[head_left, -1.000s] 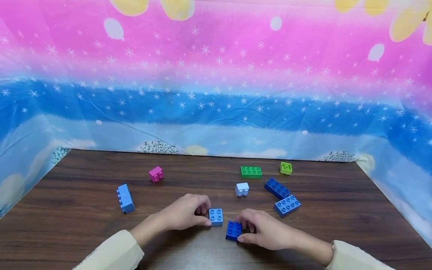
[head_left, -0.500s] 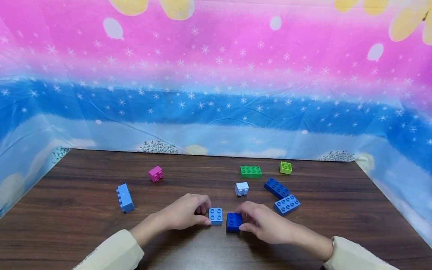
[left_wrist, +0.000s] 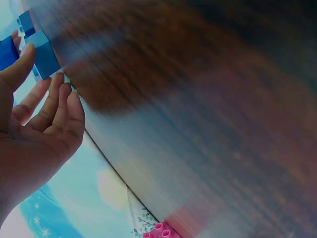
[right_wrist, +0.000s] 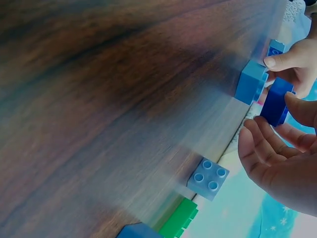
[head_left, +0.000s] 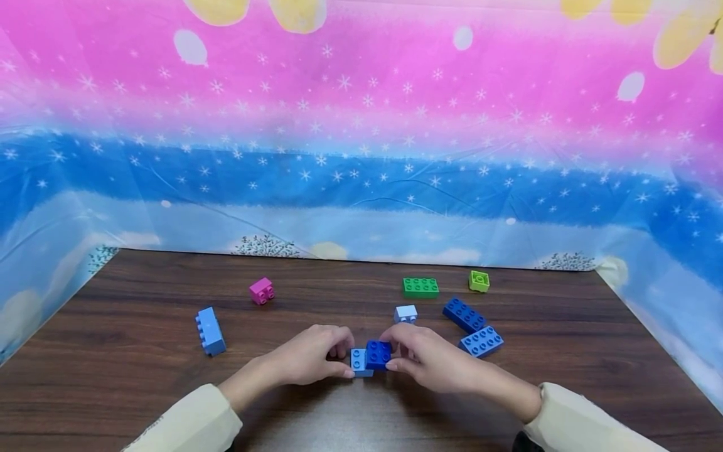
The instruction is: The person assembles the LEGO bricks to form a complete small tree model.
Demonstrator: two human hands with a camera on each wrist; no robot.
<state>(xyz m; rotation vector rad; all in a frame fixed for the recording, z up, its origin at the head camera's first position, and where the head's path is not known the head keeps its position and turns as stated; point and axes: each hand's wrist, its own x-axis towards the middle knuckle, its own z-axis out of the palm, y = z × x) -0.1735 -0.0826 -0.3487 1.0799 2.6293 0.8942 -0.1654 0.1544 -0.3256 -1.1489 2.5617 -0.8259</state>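
Note:
My left hand (head_left: 307, 355) pinches a light blue toy building brick (head_left: 358, 360) with four studs, which rests on the table. Thumb and fingers lie on its left side. In my right hand (head_left: 432, 359), a dark blue square brick (head_left: 378, 355) is pinched between thumb and fingers. From the head view it overlaps the right half of the light blue one. The right wrist view shows the dark blue brick (right_wrist: 276, 101) raised above the stud side of the light blue brick (right_wrist: 251, 83), with a small gap between them. Studs on the covered half are hidden in the head view.
Behind my right hand lie a pale brick (head_left: 405, 313), a green brick (head_left: 420, 287), a lime brick (head_left: 479, 282), a long dark blue brick (head_left: 464, 315) and a long blue brick (head_left: 481, 341). Leftward are a pink brick (head_left: 262, 291) and another blue brick (head_left: 211, 331). A patterned cloth (head_left: 361, 188) borders the table.
My right hand has lifted the dark blue brick and carried it forward and left, from beside the light blue brick to over its right half. The left hand has stayed in place.

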